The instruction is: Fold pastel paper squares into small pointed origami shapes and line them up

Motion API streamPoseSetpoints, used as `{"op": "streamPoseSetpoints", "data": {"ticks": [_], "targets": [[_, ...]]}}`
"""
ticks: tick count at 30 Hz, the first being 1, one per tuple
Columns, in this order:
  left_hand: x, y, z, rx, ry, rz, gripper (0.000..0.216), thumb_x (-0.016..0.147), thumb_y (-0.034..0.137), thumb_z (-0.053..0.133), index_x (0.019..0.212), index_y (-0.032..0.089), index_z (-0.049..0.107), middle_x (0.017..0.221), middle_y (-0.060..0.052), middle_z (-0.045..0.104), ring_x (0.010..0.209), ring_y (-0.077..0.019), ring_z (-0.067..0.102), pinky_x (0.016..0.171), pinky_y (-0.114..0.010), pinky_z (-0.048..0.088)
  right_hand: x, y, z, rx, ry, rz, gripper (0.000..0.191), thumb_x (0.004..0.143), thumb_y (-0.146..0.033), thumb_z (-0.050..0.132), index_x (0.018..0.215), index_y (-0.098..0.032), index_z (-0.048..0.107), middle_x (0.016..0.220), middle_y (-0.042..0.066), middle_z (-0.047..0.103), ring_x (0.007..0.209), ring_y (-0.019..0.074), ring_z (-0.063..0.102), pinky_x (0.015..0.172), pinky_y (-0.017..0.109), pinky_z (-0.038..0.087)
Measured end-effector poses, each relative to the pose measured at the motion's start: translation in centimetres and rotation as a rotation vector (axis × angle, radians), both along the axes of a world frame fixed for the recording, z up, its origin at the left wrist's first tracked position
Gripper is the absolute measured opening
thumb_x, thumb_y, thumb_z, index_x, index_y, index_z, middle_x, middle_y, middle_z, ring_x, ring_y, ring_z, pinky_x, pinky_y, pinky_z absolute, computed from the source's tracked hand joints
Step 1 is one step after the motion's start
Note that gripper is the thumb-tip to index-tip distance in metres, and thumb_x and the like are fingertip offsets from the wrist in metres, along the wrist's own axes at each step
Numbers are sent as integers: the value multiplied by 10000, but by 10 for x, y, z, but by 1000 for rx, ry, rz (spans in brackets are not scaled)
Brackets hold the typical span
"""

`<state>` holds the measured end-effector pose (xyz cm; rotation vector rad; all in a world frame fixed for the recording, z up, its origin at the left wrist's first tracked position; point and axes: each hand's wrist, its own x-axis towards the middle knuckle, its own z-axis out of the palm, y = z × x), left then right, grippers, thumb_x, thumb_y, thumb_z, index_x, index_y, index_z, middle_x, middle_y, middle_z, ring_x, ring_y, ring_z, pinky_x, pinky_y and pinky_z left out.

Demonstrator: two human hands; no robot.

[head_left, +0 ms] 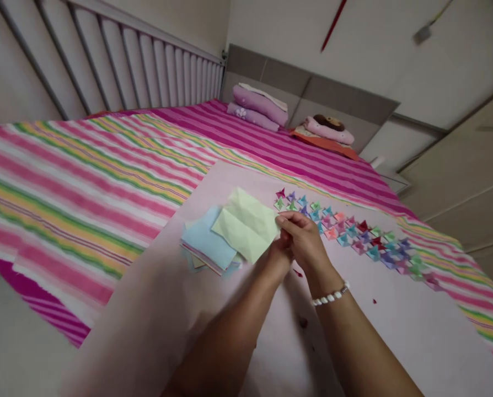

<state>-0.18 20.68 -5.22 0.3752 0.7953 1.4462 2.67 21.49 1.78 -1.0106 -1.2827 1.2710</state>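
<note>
Both hands hold a pale green sheet of paper (246, 223) above a pink board (395, 331) laid on the bed. My right hand (306, 240), with a white bead bracelet on its wrist, pinches the sheet's right edge with closed fingers. My left hand (277, 256) sits just under and behind the right one, mostly hidden, its fingers closed at the sheet's lower corner. Below the sheet lies a stack of coloured paper squares (209, 245), light blue on top. Several small folded paper shapes (354, 234) in many colours are lined up in rows to the right.
The bed has a striped pink, green and yellow cover (85, 176). Pillows (257, 107) and a soft toy (329, 129) lie at the headboard. A grey railing (147, 66) runs along the far left. A cabinet (470, 176) stands on the right.
</note>
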Motion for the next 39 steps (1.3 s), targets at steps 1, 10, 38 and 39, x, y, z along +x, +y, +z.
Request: {"op": "streamPoseSetpoints", "data": {"ticks": [1, 10, 38, 39], "targets": [[-1, -1, 1, -7, -10, -33, 194, 842, 282, 611, 964, 135, 641, 957, -52, 658, 802, -170, 613, 731, -316, 518, 9, -4, 4, 8, 40, -27, 134, 667, -288, 739, 728, -201, 656, 428, -91, 458, 366, 61, 354, 397, 209, 278], [-13, -3, 14, 79, -338, -173, 153, 714, 157, 614, 856, 158, 670, 889, -59, 721, 772, -156, 657, 725, -280, 488, 75, -55, -14, 575, -107, -328, 90, 787, -171, 658, 861, -213, 630, 1081, 86, 646, 1061, 224, 584, 896, 402, 470], [6, -22, 18, 124, 134, -107, 420, 686, 204, 766, 1081, 110, 657, 1029, -122, 727, 1086, -306, 632, 943, -406, 519, 112, -43, -67, -36, 109, -669, 493, 595, -370, 791, 1027, -178, 650, 1045, 98, 663, 900, 224, 604, 764, 371, 485], [4, -22, 20, 97, 96, -70, 378, 703, 176, 746, 1067, 118, 664, 1028, -119, 728, 1120, -295, 614, 958, -380, 510, 113, -42, -64, 40, 49, -709, 407, 632, -374, 766, 978, -185, 666, 1042, 90, 659, 928, 223, 588, 777, 364, 475]]}}
